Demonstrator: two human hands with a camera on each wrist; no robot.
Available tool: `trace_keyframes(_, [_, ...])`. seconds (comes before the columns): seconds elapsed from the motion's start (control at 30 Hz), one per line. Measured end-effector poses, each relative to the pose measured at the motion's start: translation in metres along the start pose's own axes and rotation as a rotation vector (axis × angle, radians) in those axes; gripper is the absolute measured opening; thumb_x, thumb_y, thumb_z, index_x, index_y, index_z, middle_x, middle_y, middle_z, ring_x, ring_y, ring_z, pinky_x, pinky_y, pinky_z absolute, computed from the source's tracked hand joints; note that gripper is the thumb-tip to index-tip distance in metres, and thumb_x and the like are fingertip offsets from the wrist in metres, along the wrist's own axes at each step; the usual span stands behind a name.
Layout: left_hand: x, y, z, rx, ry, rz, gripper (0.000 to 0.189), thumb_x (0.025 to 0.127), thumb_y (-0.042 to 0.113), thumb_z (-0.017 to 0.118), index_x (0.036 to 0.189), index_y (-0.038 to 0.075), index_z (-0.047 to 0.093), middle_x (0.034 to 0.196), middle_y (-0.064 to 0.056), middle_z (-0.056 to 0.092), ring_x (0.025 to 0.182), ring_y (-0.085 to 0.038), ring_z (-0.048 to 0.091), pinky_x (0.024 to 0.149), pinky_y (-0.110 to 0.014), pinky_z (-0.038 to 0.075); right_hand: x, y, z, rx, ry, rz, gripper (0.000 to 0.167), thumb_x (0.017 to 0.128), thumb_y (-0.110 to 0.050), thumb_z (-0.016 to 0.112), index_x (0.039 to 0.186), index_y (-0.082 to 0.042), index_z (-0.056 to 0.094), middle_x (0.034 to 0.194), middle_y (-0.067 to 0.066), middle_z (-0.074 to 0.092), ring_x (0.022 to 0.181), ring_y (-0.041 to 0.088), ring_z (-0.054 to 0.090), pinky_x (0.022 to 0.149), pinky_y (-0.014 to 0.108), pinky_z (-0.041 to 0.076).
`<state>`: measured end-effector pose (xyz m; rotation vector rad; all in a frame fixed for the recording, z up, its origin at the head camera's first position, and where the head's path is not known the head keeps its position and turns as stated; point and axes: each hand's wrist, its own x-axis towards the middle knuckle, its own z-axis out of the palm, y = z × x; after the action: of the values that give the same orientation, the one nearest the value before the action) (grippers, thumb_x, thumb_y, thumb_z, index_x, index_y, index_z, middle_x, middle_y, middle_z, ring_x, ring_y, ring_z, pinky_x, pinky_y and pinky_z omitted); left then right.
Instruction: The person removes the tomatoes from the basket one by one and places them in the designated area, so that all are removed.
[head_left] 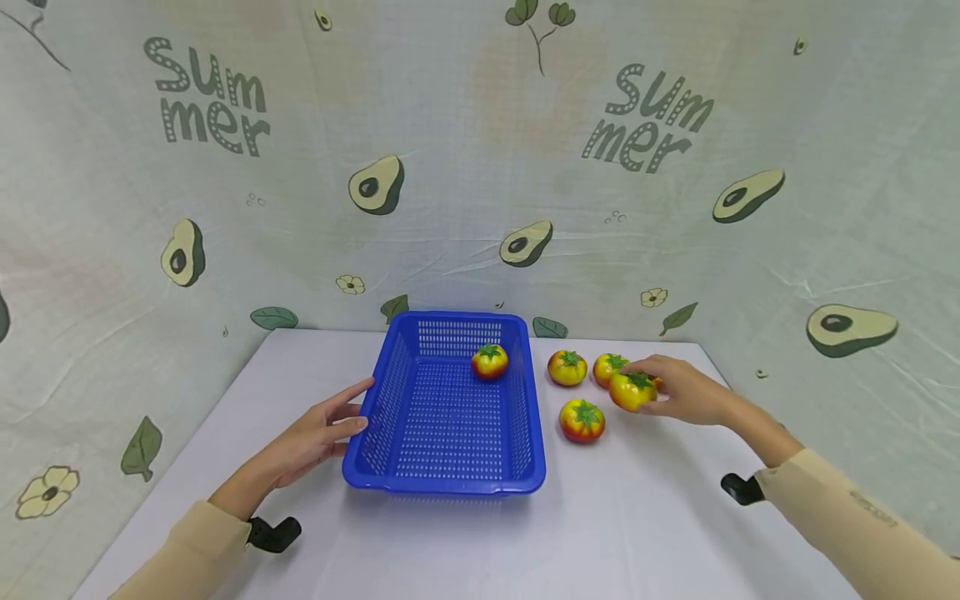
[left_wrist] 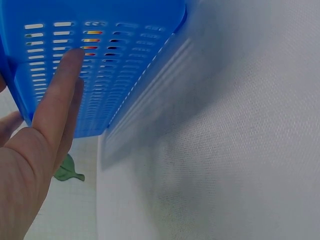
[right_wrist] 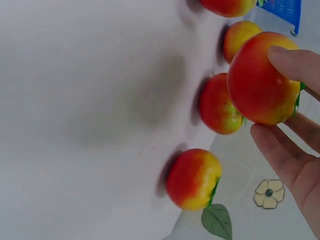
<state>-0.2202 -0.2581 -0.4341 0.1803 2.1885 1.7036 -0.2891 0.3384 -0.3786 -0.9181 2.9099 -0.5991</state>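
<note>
My right hand [head_left: 678, 390] grips a red-and-yellow tomato [right_wrist: 262, 80] with a green leafy top, thumb on one side and fingers on the other. It hangs just above the table, overlapping another tomato [head_left: 609, 367] in the head view. My left hand [head_left: 318, 437] rests against the left side of a blue plastic basket [head_left: 536, 433], thumb and index finger at the rim. In the left wrist view, straight fingers [left_wrist: 60, 95] lie along the basket's slotted outer wall. One tomato [head_left: 489, 362] sits inside the basket, toward the back right.
Right of the basket, a tomato [head_left: 567, 367] stands at the back and another [head_left: 582, 421] nearer me. The right wrist view shows a further tomato [right_wrist: 194, 179] near the table's edge. A printed cloth [head_left: 450, 167] hangs behind the white table [head_left: 600, 525].
</note>
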Motion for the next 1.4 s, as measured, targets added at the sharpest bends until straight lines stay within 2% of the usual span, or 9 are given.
trace_keyframes(0.2, [0.000,-0.001,0.000,0.000,0.000,0.005,0.081,0.107,0.034,0.066,0.172,0.029,0.019,0.161,-0.027,0.037,0.133,-0.036,0.058,0.104,-0.048,0.057,-0.005,0.010,0.011,0.030,-0.012,0.004,0.052,0.088,-0.016,0.089,0.135,-0.007,0.069,0.122,0.006,0.067,0.105,0.023,0.061,0.087,0.047,0.062])
trace_keyframes(0.47, [-0.001,0.000,0.000,0.008,-0.008,0.015,0.080,0.107,0.033,0.065,0.172,0.028,0.019,0.161,-0.028,0.036,0.132,-0.036,0.059,0.105,-0.048,0.057,-0.008,0.017,0.025,0.066,-0.041,0.042,0.051,0.090,-0.016,0.087,0.136,-0.007,0.068,0.131,0.014,0.066,0.113,0.030,0.062,0.087,0.047,0.063])
trace_keyframes(0.8, [0.000,-0.001,-0.001,0.006,-0.008,0.013,0.079,0.107,0.034,0.066,0.172,0.028,0.020,0.160,-0.027,0.037,0.131,-0.035,0.059,0.104,-0.047,0.057,-0.011,0.018,0.035,0.060,-0.041,0.022,0.050,0.090,-0.014,0.087,0.135,-0.008,0.068,0.136,0.015,0.067,0.117,0.033,0.063,0.087,0.048,0.063])
trace_keyframes(0.93, [0.000,-0.001,-0.002,0.006,-0.018,0.017,0.080,0.108,0.033,0.065,0.172,0.026,0.019,0.160,-0.028,0.037,0.130,-0.035,0.060,0.104,-0.046,0.058,-0.012,0.018,0.038,0.064,-0.040,0.029,0.051,0.089,-0.013,0.087,0.136,-0.007,0.068,0.136,0.017,0.066,0.118,0.035,0.062,0.088,0.050,0.063])
trace_keyframes(1.27, [0.000,-0.001,-0.001,0.007,-0.018,0.025,0.079,0.108,0.033,0.065,0.172,0.027,0.019,0.160,-0.028,0.037,0.130,-0.035,0.061,0.105,-0.047,0.057,-0.011,0.020,0.042,0.062,-0.038,0.037,0.052,0.088,-0.012,0.088,0.135,-0.007,0.068,0.134,0.015,0.067,0.117,0.034,0.062,0.087,0.048,0.063])
trace_keyframes(1.4, [0.000,-0.001,-0.001,0.006,-0.020,0.025,0.079,0.108,0.033,0.065,0.172,0.027,0.019,0.160,-0.028,0.037,0.131,-0.035,0.060,0.105,-0.047,0.057,-0.011,0.018,0.041,0.083,-0.047,0.049,0.055,0.087,-0.013,0.089,0.137,-0.007,0.067,0.137,0.017,0.065,0.121,0.038,0.061,0.090,0.054,0.062])
